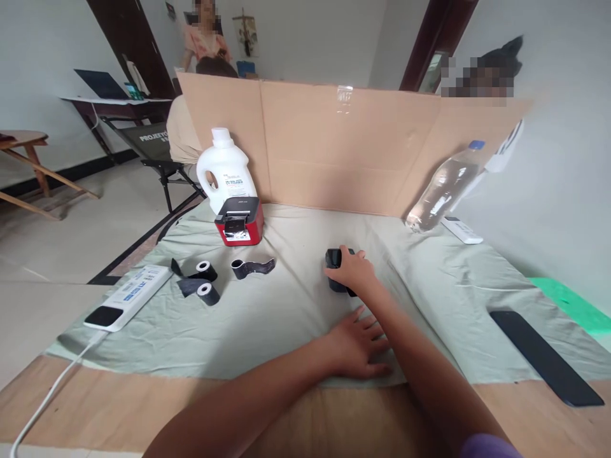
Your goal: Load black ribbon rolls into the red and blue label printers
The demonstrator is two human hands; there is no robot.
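My right hand [354, 270] is closed over a small black object [335, 285] standing on the cloth; the fingers cover much of it, and its kind is unclear. Just nearer to me, my left hand [358, 346] lies flat on the cloth, fingers spread and holding nothing. To the left of the hands, a black paper roll [237, 270] has its loose strip stretched out to the right. Further left lie two more black rolls, an upper one [207, 272] and a lower one [210, 295], with dark strips unwound beside them.
A red and black printer [240, 222] stands before a white jug [228, 172]. Behind runs a cardboard panel [329, 146], with a clear bottle [443, 191] leaning at its right. A power strip [131, 298] lies left, a black phone [544, 356] right. Two people are beyond the panel.
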